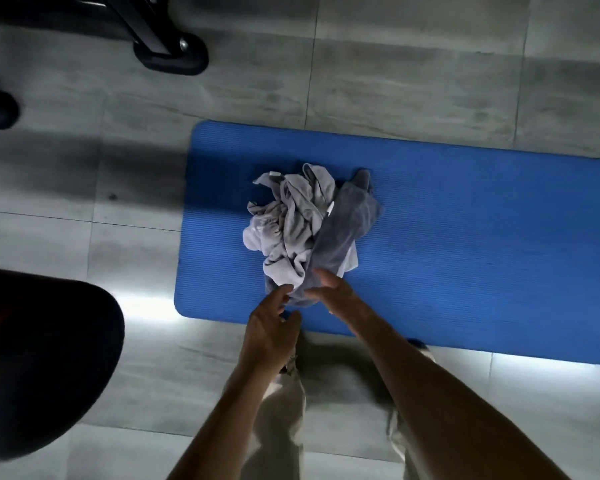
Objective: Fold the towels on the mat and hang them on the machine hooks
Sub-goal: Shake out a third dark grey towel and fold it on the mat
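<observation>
The grey tiled floor [413, 74] fills the head view, and the blue exercise mat [465, 244] lies across it from centre to right edge, its long axis running left to right. At upper left stand the black machine foot [172, 53] and part of its frame; no hooks are visible in this view. A dark rounded pad [42, 375] occupies the lower left. The towels lie in one crumpled heap near the left end of the mat: the light grey towel [284, 220] is bunched on the left of the heap, and the darker grey towel [347, 233] lies over its right side as a long strip, its long axis running from the far right down toward the person. The near end of that strip is directly ahead of both hands. The right hand [333, 292] is at this near end, fingers extended and spread moderately, fingertips touching or just above the cloth; contact cannot be confirmed, and no grip is formed. The left hand [271, 323] is just beside it, slightly nearer the person, fingers relaxed and loosely apart, holding nothing, fingertips at the heap's near edge. Judgement: folding has not begun, and the right hand is the nearer to the dark towel's end, so the next step calls for pinching that end and drawing the strip clear of the heap along its axis.
</observation>
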